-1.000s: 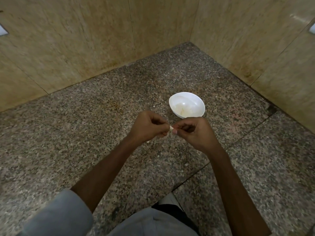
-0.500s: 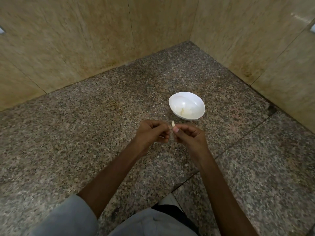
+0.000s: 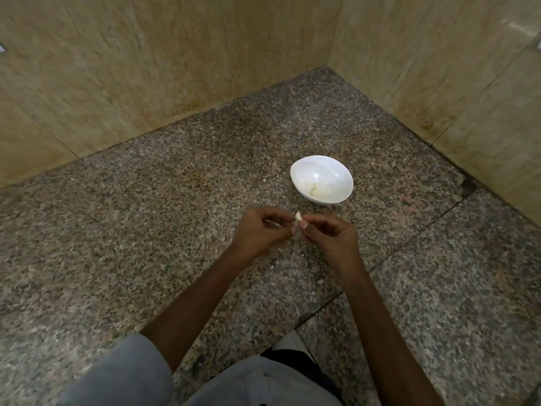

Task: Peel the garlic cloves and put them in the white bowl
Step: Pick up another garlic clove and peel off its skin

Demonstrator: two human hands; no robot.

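Head view: garlic clove [image 3: 298, 215] pinched between fingers [image 3: 311, 220] of left hand [image 3: 260, 233] and right hand [image 3: 331, 239]

A speckled grey-brown granite slab surface [image 3: 146, 230] filled the view, with a straight seam [image 3: 409, 239] running across it from 6 toward 3 o'clock. Beige veined stone wall panels [image 3: 131, 68] rose from 9 round to 2 o'clock, brown-stained along their base.

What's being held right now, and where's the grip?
A garlic clove, pinched at its lower end between the left hand and right hand; its top pokes out above them.
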